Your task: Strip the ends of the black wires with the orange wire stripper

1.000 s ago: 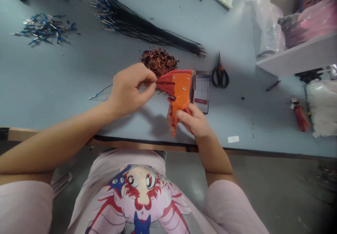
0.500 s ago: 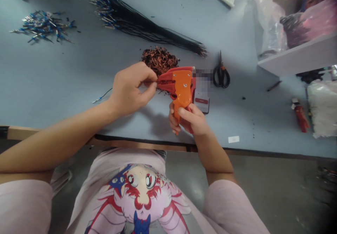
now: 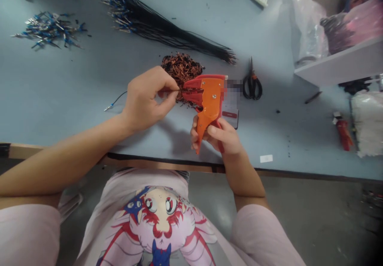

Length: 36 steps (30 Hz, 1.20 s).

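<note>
Between thumb and forefinger, my left hand (image 3: 152, 100) pinches a thin black wire (image 3: 120, 95). One end of it, with a blue-collared metal terminal (image 3: 109, 107), sticks out to the left behind the hand. The other end points at the jaws of an orange and red wire stripper (image 3: 211, 102); whether its tip is inside them I cannot tell. My right hand (image 3: 220, 136) is wrapped round the stripper's handles, which stand spread apart. Just behind the jaws lies a heap of copper and black wire scraps (image 3: 182, 67).
A bundle of black wires (image 3: 167, 28) with blue terminals lies at the back, and loose terminals (image 3: 54, 28) are heaped at the left. Black-handled scissors (image 3: 252, 84) and a phone (image 3: 231, 114) lie right of the stripper. Red-handled pliers (image 3: 343, 132) rest farther right, near plastic bags (image 3: 311, 26).
The stripper has shifted slightly right, away from my left fingers, and its handles have spread wider. More wire shows between the fingers and the jaws. My left hand has barely moved.
</note>
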Motion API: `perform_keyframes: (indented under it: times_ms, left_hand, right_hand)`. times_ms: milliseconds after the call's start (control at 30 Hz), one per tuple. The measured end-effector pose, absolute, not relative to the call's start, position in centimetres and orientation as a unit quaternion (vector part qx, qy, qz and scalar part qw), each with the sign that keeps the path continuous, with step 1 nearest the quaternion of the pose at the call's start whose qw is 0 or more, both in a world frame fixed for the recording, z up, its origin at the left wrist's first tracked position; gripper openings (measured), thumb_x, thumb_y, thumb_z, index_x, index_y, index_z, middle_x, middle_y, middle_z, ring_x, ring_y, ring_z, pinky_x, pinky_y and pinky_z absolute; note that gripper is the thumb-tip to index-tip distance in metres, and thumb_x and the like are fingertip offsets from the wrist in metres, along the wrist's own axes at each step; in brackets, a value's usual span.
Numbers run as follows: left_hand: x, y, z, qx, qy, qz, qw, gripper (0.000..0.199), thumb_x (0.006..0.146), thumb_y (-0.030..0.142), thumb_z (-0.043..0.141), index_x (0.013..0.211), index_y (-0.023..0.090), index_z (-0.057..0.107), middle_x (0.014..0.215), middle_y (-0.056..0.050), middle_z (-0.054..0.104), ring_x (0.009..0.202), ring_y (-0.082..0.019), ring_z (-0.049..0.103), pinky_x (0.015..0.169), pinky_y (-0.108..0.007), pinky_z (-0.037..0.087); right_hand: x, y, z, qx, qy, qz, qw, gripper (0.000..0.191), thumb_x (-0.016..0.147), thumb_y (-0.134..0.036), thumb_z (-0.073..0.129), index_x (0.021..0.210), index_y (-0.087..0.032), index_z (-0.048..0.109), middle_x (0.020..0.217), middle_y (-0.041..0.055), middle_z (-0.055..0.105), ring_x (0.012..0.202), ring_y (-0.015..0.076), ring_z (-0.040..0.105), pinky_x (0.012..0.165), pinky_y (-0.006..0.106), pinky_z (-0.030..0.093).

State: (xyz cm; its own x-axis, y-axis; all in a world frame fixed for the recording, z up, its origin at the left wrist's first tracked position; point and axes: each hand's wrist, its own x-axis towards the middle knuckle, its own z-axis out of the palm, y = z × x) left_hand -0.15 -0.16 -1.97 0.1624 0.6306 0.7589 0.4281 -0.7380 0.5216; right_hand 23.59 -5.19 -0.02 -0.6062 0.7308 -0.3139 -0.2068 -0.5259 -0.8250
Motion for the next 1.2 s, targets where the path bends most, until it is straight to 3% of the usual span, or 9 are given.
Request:
perform_keyframes:
  times_ms: [700,967,1200]
  left_hand:
    - [0.00,-0.69,-1.62,0.755,0.363,0.531,0.124,0.015,0.092,0.012,0.060,0.085,0.025,0.063,0.075,0.000,0.065,0.066,-0.014,0.058,0.061,-0.031,0.048]
    - [0.24,-0.42,-1.72,0.753,0.341,0.548,0.129,0.013,0.084,0.009,0.062,0.082,0.022,0.062,0.068,0.000,0.061,0.061,-0.013,0.054,0.056,-0.029,0.043]
    - [0.23,-0.55,-1.80,0.727,0.373,0.550,0.170,0.012,0.085,0.009,0.064,0.081,0.021,0.062,0.072,0.000,0.063,0.064,-0.012,0.055,0.054,-0.026,0.044]
  right_hand:
    - [23.51,-5.48,-0.02,-0.348,-0.384,0.813,0.268,0.037,0.088,-0.045,0.075,0.100,-0.012,0.062,0.078,0.0037,0.069,0.062,0.0166,0.072,0.055,0.030,0.062]
    - [23.32,-5.45,0.11,-0.361,-0.397,0.798,0.276,0.036,0.089,-0.045,0.074,0.099,-0.013,0.062,0.076,0.0028,0.069,0.060,0.0158,0.071,0.054,0.029,0.061]
    - [23.31,-5.33,0.06,-0.370,-0.400,0.793,0.272,0.039,0.087,-0.048,0.075,0.098,-0.014,0.060,0.076,0.0030,0.069,0.059,0.0163,0.070,0.053,0.029,0.061]
